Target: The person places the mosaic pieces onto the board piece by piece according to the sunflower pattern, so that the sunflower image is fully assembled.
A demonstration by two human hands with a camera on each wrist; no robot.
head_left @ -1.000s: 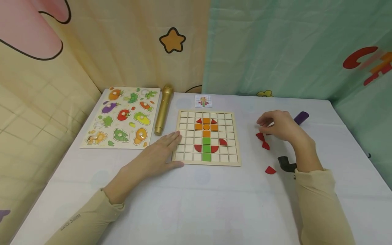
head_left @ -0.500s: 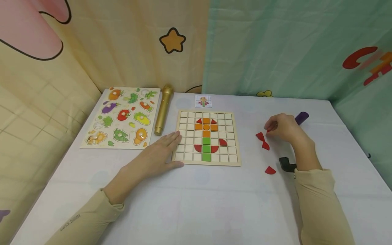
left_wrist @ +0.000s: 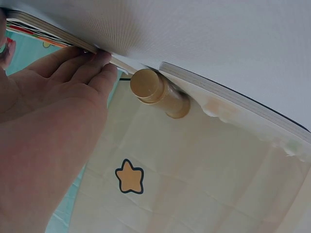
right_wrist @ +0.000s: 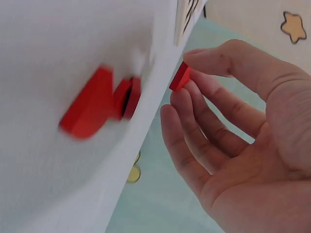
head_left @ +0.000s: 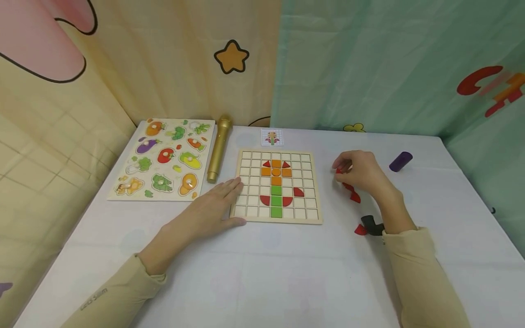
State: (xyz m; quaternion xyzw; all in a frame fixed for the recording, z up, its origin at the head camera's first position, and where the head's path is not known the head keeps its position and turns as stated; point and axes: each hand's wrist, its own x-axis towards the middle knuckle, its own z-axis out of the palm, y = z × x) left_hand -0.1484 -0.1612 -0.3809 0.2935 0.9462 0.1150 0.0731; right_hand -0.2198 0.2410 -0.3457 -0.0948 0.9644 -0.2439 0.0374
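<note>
A wooden grid board (head_left: 301, 214) lies mid-table. It bears orange and green squares, an orange round piece (head_left: 276, 172), red triangles and red quarter-circle pieces (head_left: 298, 192). My left hand (head_left: 213, 207) rests with straight fingers at its left edge; in the left wrist view the fingertips touch the rim. Right of the board, my right hand (head_left: 361, 171) pinches a red piece (right_wrist: 181, 76) between thumb and fingertip, raised off the cloth in the right wrist view. Below that hand lie more red pieces (head_left: 355, 197), partly hidden. Another red piece (head_left: 360, 230) lies nearer, beside a black elbow-shaped thing (head_left: 373, 226).
A vegetable puzzle board (head_left: 139, 196) lies at the left, with a gold microphone-shaped thing (head_left: 219, 148) beside it. Behind the grid board is a small pattern card (head_left: 272, 137). A purple cylinder (head_left: 400, 161) lies at the right. Curtains (head_left: 352, 68) hang behind the table.
My right hand has moved left toward the board with the pinched red piece. The black elbow-shaped thing has shifted left, near the red piece in front. My left hand stays put.
</note>
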